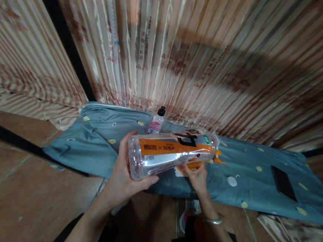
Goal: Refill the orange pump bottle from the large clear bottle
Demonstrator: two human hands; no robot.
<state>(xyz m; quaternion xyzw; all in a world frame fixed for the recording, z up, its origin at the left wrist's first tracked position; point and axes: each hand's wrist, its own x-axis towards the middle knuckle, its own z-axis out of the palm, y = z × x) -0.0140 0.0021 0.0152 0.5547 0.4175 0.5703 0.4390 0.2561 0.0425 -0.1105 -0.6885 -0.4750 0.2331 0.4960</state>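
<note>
A large clear plastic bottle [173, 150] with an orange and silver label lies tilted sideways in the air, its neck end toward the right. My left hand [126, 170] is closed around its base, thumb along the near side. Under the bottle, my right hand [197, 176] has its fingers closed on an orange object [194, 165], mostly hidden by the bottle, so its kind is unclear. Small orange parts [218, 157] show past the bottle's neck. Something white [179, 172] with a ragged edge sits beside the right fingers.
A blue-grey cloth [92, 149] with yellow motifs covers a low bench. On it stand a small clear bottle [156, 122] with a black cap, a white round disc [232, 181] and a black phone [283, 183]. Pleated curtain [171, 62] hangs behind; black poles [64, 35] frame the left.
</note>
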